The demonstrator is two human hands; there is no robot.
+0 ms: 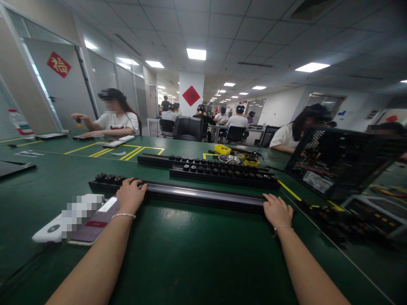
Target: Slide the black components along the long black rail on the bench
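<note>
Past my work, two more black strips [219, 173] studded with knobs lie across the green table [178, 254]. A yellow tray [222, 149] and a metal bowl [229, 159] sit behind them. A white phone [51, 229] lies at my left beside a dark notebook [95, 224]. An open computer case [337, 165] stands to my right. Across the table a person in a white shirt [116, 120] sits working.

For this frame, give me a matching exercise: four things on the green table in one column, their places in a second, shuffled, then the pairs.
Things:
1. long black metal rail
2. small yellow plastic tray
3. white phone-like device
4. open black computer case

Places:
A. far side, behind the two black strips of knobs
B. right edge of the table
C. under both hands, left hand and right hand
D. just left of the left forearm

Pairs: 1-C, 2-A, 3-D, 4-B
</note>
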